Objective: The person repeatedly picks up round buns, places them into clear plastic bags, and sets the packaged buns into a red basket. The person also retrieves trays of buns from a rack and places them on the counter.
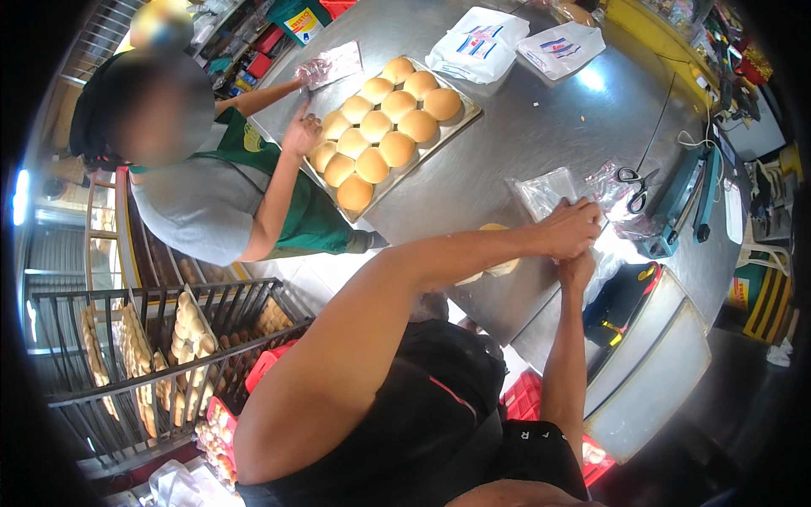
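Note:
My left hand (568, 227) and my right hand (577, 271) meet over the steel table (481, 171), near its edge. The left fingers curl down against the top of the right hand. What lies between the fingers is hidden. A stack of clear plastic bags (550, 189) lies just beyond the left hand, and crumpled clear plastic (607, 271) shows beside the right one. Round buns (505, 267) sit partly hidden under my left forearm. Black-handled scissors (638, 190) rest on printed plastic (599, 180), right of my hands.
A teal bag sealer (675, 203) stands at the right. A co-worker (209, 190) at the left reaches beside a metal tray (437, 136) of several round buns (376, 126). White printed bags (479, 44) lie at the back. A dark rack (171, 361) holds bread at lower left.

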The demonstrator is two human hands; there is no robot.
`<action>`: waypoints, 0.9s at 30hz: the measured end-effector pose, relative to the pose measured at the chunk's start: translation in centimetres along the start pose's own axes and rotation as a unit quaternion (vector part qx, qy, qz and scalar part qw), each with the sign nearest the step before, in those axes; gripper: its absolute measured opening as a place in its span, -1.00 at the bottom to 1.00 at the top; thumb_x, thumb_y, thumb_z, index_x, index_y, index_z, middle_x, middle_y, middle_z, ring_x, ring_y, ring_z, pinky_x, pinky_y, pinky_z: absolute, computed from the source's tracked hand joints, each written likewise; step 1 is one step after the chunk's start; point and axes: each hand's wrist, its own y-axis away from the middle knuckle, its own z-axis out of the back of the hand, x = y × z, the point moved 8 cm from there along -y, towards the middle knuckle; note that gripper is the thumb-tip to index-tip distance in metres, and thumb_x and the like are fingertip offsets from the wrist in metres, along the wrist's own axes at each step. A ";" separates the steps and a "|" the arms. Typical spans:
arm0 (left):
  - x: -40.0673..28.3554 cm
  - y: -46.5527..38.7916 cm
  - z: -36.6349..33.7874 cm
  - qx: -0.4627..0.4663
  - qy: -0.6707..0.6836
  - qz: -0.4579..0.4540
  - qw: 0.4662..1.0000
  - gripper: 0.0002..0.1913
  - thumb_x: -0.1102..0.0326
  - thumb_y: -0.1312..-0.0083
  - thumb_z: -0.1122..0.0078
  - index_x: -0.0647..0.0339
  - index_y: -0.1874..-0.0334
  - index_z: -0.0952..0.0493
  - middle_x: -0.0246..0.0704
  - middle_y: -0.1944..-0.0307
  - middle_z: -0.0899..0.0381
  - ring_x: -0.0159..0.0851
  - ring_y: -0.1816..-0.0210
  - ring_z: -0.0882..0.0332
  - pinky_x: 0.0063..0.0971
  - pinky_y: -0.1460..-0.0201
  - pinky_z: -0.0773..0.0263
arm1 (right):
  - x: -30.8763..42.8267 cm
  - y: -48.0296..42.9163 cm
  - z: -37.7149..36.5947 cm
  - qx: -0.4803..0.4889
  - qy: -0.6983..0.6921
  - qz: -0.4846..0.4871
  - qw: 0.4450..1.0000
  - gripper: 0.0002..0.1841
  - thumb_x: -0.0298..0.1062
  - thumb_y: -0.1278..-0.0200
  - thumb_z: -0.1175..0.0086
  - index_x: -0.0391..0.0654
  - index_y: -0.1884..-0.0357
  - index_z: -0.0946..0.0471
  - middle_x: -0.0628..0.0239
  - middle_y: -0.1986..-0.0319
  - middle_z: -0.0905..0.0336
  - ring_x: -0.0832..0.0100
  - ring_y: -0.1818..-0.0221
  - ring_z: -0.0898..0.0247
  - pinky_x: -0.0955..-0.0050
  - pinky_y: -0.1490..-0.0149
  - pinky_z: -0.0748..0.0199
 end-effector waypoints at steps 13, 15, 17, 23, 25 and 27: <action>2.0 2.4 3.5 0.058 0.270 0.142 0.950 -0.75 0.26 -0.42 -0.21 0.23 -0.04 -0.63 -0.16 0.13 -0.75 -0.10 0.07 -0.71 -0.29 -0.02 -0.54 | -2.5 -1.9 -2.2 0.064 0.110 0.051 0.991 -0.35 -0.15 -0.22 -0.31 -0.28 -0.31 -0.51 -0.18 -0.34 -0.44 -0.12 -0.42 -0.31 0.08 -0.43 -0.33; 4.0 3.7 2.4 0.064 0.237 0.139 0.959 -0.71 0.28 -0.42 -0.20 0.21 -0.11 -0.62 -0.13 0.04 -0.74 -0.06 -0.03 -0.69 -0.24 -0.13 -0.53 | 0.4 -0.1 -2.2 0.023 0.194 0.117 0.974 -0.39 -0.21 -0.22 -0.28 -0.28 -0.30 -0.53 -0.13 -0.39 -0.38 -0.12 -0.49 -0.21 0.02 -0.48 -0.24; 7.4 5.0 1.0 0.049 0.175 0.113 0.977 -0.68 0.29 -0.41 -0.19 0.19 -0.17 -0.61 -0.11 -0.05 -0.71 -0.03 -0.14 -0.66 -0.19 -0.25 -0.49 | 1.5 0.9 -2.7 0.015 0.234 0.169 0.957 -0.43 -0.26 -0.23 -0.24 -0.28 -0.28 -0.54 -0.08 -0.42 -0.36 -0.11 -0.52 -0.15 -0.03 -0.52 -0.15; 16.8 7.6 -2.8 0.087 0.013 0.192 0.977 -0.53 0.30 -0.39 -0.20 0.06 -0.37 -0.50 -0.15 -0.44 -0.43 0.08 -0.44 -0.36 -0.10 -0.52 -0.26 | 0.7 -0.8 -2.4 0.062 0.106 0.210 0.970 -0.49 -0.55 0.00 -0.10 -0.28 -0.11 -0.64 -0.03 -0.15 -0.62 -0.10 -0.31 -0.42 0.09 -0.49 -0.27; 16.9 7.2 -3.1 0.105 -0.023 0.143 0.984 -0.49 0.26 -0.38 -0.22 0.06 -0.39 -0.48 -0.14 -0.45 -0.41 0.07 -0.45 -0.35 -0.11 -0.52 -0.28 | -0.1 -2.3 -1.7 -0.008 0.127 0.199 0.972 -0.50 -0.48 -0.07 -0.22 -0.29 -0.14 -0.58 -0.10 -0.20 -0.56 -0.07 -0.24 -0.48 0.10 -0.37 -0.41; 16.5 7.2 -2.5 0.132 -0.017 0.208 0.969 -0.46 0.23 -0.35 -0.28 0.07 -0.40 -0.48 -0.16 -0.45 -0.42 0.07 -0.44 -0.35 -0.11 -0.51 -0.28 | 1.3 -2.6 -1.9 -0.006 0.224 0.187 0.956 -0.49 -0.35 -0.11 -0.30 -0.24 -0.16 -0.58 -0.07 -0.30 -0.47 -0.03 -0.17 -0.54 0.12 -0.21 -0.55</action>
